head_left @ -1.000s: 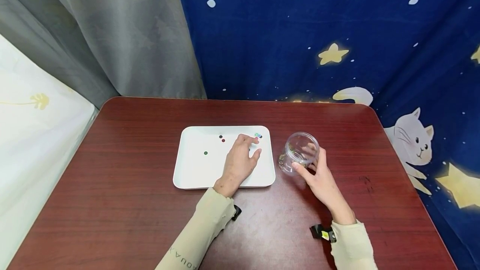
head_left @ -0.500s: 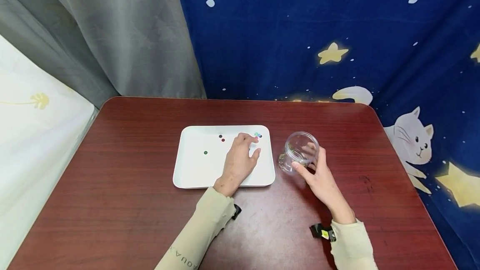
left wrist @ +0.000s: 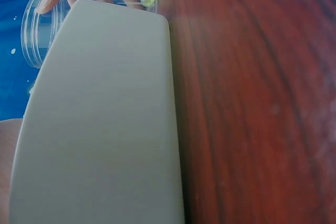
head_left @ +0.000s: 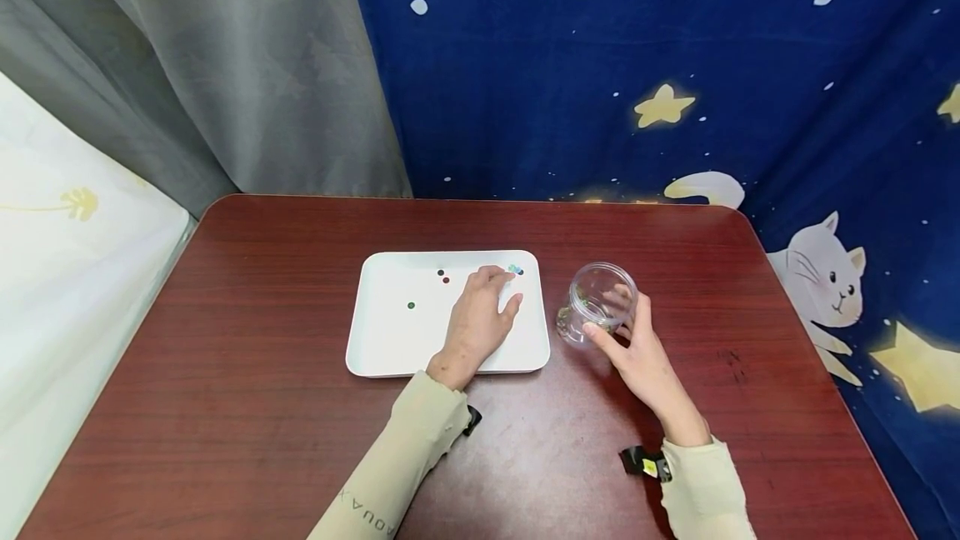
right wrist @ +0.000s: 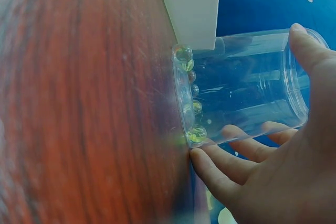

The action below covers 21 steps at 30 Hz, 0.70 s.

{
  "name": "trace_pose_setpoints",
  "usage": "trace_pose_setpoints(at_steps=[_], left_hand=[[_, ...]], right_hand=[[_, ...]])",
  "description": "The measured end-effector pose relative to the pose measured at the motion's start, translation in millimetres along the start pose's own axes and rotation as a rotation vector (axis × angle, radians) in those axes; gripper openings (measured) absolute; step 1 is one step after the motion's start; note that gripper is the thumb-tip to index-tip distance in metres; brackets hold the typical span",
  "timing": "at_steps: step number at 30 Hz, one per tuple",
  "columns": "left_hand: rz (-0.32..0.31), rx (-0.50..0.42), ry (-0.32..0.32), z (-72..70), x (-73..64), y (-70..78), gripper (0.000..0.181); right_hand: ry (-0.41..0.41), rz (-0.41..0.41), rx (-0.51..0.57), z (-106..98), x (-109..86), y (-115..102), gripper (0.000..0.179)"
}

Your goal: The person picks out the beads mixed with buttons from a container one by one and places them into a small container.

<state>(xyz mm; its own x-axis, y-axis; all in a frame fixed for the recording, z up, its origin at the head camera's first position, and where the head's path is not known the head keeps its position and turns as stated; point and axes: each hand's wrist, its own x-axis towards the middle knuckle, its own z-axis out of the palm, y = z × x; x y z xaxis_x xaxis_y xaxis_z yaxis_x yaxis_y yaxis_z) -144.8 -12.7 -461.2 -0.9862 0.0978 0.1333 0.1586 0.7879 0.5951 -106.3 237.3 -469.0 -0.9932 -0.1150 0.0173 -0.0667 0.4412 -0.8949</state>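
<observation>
My left hand (head_left: 476,319) reaches over a white tray (head_left: 382,348), fingers bent downward and thumb held apart from them. Its fingertips are right at a small cluster of blue-green marbles (head_left: 515,269) near the tray's far right corner, partly covering it. Beside the tray, my right hand (head_left: 637,357) grips a clear plastic jar (right wrist: 247,87), thumb near the rim and fingers along the side. The jar is upright, its mouth uncovered. Several glass marbles (right wrist: 197,133), some with yellow-green swirls, lie on its bottom. In the left wrist view, the tray wall (left wrist: 105,114) hides most of my left hand.
Farther left on the tray lie a dark marble (head_left: 440,272), a red marble (head_left: 446,280) and a green marble (head_left: 411,305). The tray stands on a reddish-brown table (head_left: 262,357). A grey curtain (head_left: 285,65) and a blue curtain (head_left: 540,65) hang behind the table.
My left fingertips have shifted very slightly over the marble cluster. My right hand and the jar keep their place.
</observation>
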Motion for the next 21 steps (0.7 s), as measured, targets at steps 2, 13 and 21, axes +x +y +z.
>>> trace_pose_setpoints(at_steps=[2, 13, 21], left_hand=[[0.003, 0.006, 0.001, -0.3, 0.4, 0.1, 0.038], [0.02, 0.062, 0.02, -1.1, 2.2, -0.5, 0.04], [0.027, 0.085, -0.004, 0.2, 5.3, -4.9, 0.047]], right_hand=[[-0.002, 0.0, 0.001, -0.3, 0.0, -0.2, 0.075], [-0.008, 0.002, -0.003, 0.1, 0.1, 0.4, 0.075], [-0.005, 0.006, -0.003, -0.2, 0.0, -0.1, 0.075]])
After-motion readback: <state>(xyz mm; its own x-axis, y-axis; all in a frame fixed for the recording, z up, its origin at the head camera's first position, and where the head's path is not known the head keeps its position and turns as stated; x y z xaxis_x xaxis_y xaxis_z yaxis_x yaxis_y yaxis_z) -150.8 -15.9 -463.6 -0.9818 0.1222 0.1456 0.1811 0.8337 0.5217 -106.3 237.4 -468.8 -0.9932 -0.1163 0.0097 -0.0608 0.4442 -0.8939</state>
